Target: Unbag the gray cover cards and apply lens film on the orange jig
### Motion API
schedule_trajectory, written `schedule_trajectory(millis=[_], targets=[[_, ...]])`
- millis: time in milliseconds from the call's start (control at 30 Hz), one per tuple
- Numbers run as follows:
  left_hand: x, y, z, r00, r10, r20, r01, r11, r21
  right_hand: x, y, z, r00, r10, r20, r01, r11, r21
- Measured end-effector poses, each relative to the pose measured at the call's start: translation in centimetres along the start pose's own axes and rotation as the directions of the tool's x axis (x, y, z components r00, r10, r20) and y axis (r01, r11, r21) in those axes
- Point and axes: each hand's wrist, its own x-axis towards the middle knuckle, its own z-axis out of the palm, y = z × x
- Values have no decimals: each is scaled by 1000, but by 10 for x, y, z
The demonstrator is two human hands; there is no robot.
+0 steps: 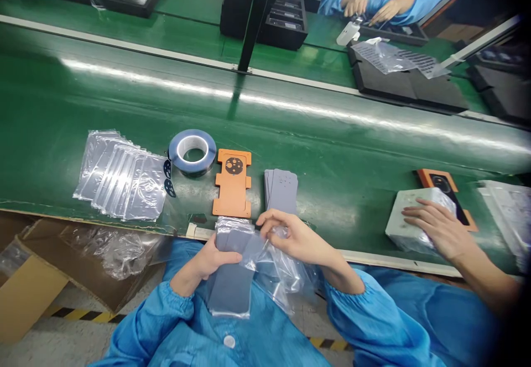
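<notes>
My left hand (pixel 207 260) is closed around a stack of dark grey phone-sized sheets (pixel 231 292) in clear plastic, held upright in front of my body just off the table edge. The thumb presses on the front sheet. My right hand (pixel 299 239) has its thumb and fingers pinched on clear plastic film (pixel 286 273), which hangs crumpled below it and reaches over to the stack. Straight ahead lies an orange phone-shaped jig (pixel 232 193) with a black camera-ring piece (pixel 234 166) on it. Several grey phone-back panels (pixel 285 190) lie fanned beyond my right hand.
A blue tape roll (pixel 193 169) and fanned clear-wrapped sheets (pixel 124 179) lie left on the green table (pixel 124 101). A neighbour's hand (pixel 440 226) rests on a wrapped pale stack (pixel 400 218) at right. A cardboard box (pixel 78 267) stands lower left. Another person works across the barrier.
</notes>
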Motion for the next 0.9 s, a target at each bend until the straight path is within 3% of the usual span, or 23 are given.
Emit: schedule_trajectory(millis=[133, 467, 567, 700, 900], targets=[[-2, 3, -1, 999, 12, 32, -12, 1000, -3, 5, -4, 7, 995, 95, 13, -93, 990, -109], [0, 2, -3, 997, 18, 76, -20, 1000, 21, 10, -5, 22, 991, 130, 21, -122, 969, -214], [0, 2, -3, 995, 42, 88, -45, 998, 39, 12, -3, 19, 992, 127, -2, -126, 980, -155], [0, 5, -2, 994, 38, 104, -45, 997, 66, 16, -1, 11, 990, 91, 104, -89, 996, -26], [1, 6, -3, 993, 62, 102, -70, 994, 81, 15, -2, 2, 985, 123, 120, -108, 986, -127]])
